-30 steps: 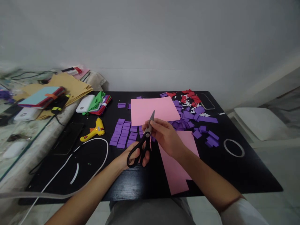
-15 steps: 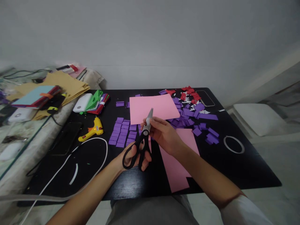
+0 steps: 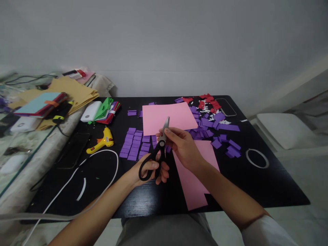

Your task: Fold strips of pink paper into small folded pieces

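Black-handled scissors (image 3: 161, 143) point up and away from me above the table. My left hand (image 3: 151, 171) is closed round their handles, its thumb through one loop. My right hand (image 3: 183, 145) pinches at the metal blades, thumb in front and fingertips behind them. A bit of pink shows behind the scissors; whether the right fingers also hold paper is hidden. Just beyond the hands lies a pink sheet (image 3: 166, 114), and a longer pink sheet (image 3: 194, 177) lies under my right forearm. Folded purple paper pieces (image 3: 133, 143) sit in rows left of the scissors.
Loose purple pieces (image 3: 205, 126) and red scraps (image 3: 210, 100) lie right of centre. A yellow glue gun (image 3: 102, 141), a phone (image 3: 73, 150) and a white cable (image 3: 116, 164) are on the left. A clear ring (image 3: 257, 158) lies at the right of the black table (image 3: 276, 184).
The scissors and my left hand have shifted slightly right and turned, with the handle loops now more edge-on. My right hand stays at the blades. The sheets and purple pieces look unmoved.
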### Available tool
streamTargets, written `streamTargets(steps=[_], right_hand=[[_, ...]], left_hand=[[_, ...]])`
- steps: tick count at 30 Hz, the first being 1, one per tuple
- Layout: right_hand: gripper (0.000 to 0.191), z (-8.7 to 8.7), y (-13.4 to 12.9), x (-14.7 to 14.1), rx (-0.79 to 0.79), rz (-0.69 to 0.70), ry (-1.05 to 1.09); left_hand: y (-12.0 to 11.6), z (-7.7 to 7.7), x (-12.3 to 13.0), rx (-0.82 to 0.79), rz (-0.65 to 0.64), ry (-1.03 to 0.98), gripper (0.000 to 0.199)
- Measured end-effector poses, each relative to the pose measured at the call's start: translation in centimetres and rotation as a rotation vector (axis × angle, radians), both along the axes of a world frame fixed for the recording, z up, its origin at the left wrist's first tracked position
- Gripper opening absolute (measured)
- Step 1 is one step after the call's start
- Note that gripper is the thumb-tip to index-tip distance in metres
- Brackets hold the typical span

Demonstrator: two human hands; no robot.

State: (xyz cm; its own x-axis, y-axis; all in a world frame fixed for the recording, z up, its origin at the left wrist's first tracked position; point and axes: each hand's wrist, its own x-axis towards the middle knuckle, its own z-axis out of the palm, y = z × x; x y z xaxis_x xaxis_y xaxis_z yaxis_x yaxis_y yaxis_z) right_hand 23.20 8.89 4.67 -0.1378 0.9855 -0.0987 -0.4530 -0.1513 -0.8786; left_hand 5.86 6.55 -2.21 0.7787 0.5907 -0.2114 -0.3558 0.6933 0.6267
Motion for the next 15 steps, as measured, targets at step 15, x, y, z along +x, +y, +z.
streamTargets(steps=[15], right_hand=[[0.025,0.76,-0.13,-0.17,0.104,0.024,-0.108]], left_hand=[[0.30,0.71,-0.18,-0.004,-0.060,-0.184,0.031]])
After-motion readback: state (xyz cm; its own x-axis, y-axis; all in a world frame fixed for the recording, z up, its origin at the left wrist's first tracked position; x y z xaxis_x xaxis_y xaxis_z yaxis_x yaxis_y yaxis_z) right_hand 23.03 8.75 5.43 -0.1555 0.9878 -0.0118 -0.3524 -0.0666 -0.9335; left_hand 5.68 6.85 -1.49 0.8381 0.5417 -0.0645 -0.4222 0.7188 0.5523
